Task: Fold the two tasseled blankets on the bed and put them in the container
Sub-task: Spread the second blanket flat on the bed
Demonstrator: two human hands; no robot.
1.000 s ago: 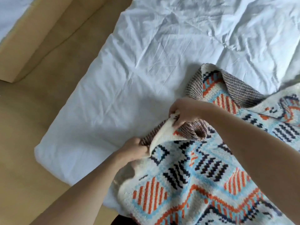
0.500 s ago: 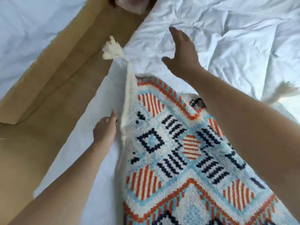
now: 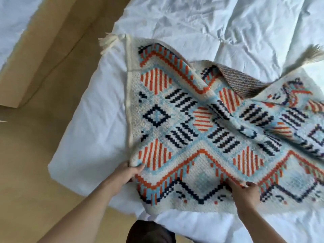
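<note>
A patterned blanket (image 3: 201, 130) in cream, orange, light blue and navy lies spread on the white bed (image 3: 210, 27). A cream tassel (image 3: 110, 42) marks its far left corner, and another tassel (image 3: 313, 54) shows at the right edge. A fold near the middle turns up the brown woven underside (image 3: 242, 79). My left hand (image 3: 128, 173) grips the near left edge of the blanket, fingers tucked under it. My right hand (image 3: 245, 191) rests on the blanket's near part, fingers bent into the fabric. No container is in view.
Tan floor (image 3: 35, 137) runs along the left of the bed. A second white-covered bed with a tan base (image 3: 26, 55) stands at the upper left. A dark item (image 3: 150, 232) sits at the bottom edge, close to my body.
The blanket, bunched between both hands a second ago, was flung out and now lies flat. My right hand came back from the far side to the near edge; my left hand slid down the left edge.
</note>
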